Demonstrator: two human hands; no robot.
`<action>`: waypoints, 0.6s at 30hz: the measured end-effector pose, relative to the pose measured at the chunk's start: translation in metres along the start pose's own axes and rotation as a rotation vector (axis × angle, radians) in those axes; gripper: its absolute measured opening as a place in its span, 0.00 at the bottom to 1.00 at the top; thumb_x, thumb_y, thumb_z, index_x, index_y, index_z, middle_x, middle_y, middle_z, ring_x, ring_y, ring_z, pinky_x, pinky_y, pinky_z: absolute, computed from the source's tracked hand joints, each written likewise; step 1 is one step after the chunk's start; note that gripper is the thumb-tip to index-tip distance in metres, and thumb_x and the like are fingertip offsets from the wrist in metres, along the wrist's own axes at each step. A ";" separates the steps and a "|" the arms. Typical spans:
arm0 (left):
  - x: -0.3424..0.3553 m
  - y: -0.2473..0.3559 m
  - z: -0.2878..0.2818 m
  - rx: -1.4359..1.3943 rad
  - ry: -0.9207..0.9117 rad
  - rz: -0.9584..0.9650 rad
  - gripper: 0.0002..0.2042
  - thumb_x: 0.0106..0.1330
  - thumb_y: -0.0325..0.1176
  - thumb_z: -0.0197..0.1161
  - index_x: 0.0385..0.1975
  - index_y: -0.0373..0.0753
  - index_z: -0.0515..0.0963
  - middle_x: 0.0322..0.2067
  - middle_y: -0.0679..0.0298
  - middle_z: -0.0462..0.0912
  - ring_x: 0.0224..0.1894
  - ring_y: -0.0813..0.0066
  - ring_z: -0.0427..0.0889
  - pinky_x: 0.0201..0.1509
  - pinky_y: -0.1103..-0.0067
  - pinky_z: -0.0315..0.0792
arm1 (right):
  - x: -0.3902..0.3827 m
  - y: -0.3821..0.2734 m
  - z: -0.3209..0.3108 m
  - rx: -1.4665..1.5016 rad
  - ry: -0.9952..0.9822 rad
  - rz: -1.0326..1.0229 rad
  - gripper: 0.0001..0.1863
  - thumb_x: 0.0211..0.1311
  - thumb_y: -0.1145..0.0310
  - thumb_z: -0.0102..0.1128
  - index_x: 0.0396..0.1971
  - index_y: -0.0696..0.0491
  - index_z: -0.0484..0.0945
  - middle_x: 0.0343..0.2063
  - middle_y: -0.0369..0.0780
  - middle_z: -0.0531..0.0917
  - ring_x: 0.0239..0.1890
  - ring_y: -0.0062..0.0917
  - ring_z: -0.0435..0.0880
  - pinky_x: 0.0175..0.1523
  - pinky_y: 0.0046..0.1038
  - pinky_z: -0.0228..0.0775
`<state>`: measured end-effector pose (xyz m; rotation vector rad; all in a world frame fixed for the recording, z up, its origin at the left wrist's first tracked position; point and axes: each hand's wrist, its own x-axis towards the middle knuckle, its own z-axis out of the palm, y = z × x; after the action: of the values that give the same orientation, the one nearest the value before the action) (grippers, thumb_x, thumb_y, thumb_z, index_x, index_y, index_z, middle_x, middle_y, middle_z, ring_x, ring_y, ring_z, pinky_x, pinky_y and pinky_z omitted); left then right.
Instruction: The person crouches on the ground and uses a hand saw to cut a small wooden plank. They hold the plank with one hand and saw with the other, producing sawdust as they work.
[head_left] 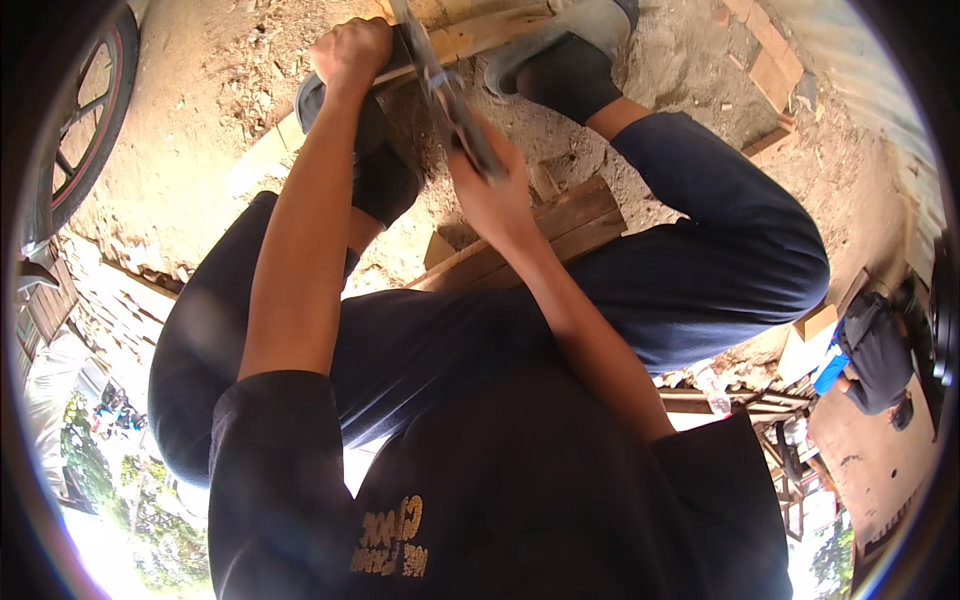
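My right hand (492, 185) is closed round the dark handle of a long, narrow tool that looks like a handsaw (440, 85). The tool slants up and left and is smeared by motion. Under its far part lies a light wooden plank (480, 38), raised off the dirt between my feet. My left hand (352, 50) is a fist at the plank's left end, against a dark piece beside the saw; what its fingers grip is hidden. My left foot in a black sock (385, 180) and my right grey sandal (590, 35) are by the plank.
A brown wooden beam (530, 240) lies on the ground under my legs. A wheel (95, 120) stands at the left. Bricks (775, 75) and a corrugated sheet (860, 60) line the right side. Another person (875, 350) is at the far right, near a board (870, 460).
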<state>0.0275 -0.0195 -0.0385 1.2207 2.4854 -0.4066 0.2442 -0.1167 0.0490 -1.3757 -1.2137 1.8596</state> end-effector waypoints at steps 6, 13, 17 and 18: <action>0.007 -0.006 0.007 0.043 0.070 0.088 0.21 0.66 0.42 0.42 0.36 0.43 0.86 0.39 0.56 0.87 0.42 0.61 0.86 0.40 0.69 0.77 | -0.010 0.016 -0.003 -0.046 0.051 -0.220 0.23 0.61 0.77 0.48 0.58 0.59 0.72 0.22 0.32 0.73 0.24 0.12 0.67 0.28 0.21 0.61; 0.009 -0.005 0.014 0.049 0.033 0.086 0.22 0.66 0.43 0.41 0.38 0.43 0.86 0.40 0.55 0.86 0.44 0.60 0.86 0.42 0.70 0.77 | 0.033 0.006 0.005 -0.020 -0.059 -0.004 0.26 0.60 0.78 0.49 0.61 0.58 0.70 0.43 0.43 0.83 0.41 0.19 0.80 0.45 0.23 0.72; 0.003 -0.001 -0.003 0.054 0.068 0.136 0.22 0.65 0.42 0.42 0.38 0.42 0.86 0.40 0.54 0.86 0.45 0.59 0.85 0.43 0.68 0.77 | -0.007 0.018 -0.013 -0.089 -0.025 -0.134 0.27 0.60 0.78 0.50 0.62 0.57 0.69 0.37 0.40 0.82 0.38 0.18 0.79 0.45 0.23 0.71; -0.005 -0.006 0.004 0.092 0.063 0.176 0.21 0.65 0.42 0.42 0.38 0.42 0.86 0.41 0.53 0.86 0.45 0.59 0.85 0.44 0.68 0.77 | -0.017 0.019 -0.012 -0.096 -0.018 -0.180 0.27 0.60 0.78 0.49 0.62 0.57 0.69 0.36 0.40 0.83 0.37 0.19 0.79 0.44 0.24 0.71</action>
<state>0.0259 -0.0282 -0.0394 1.4964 2.4091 -0.4462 0.2634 -0.1347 0.0391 -1.2570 -1.4035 1.7123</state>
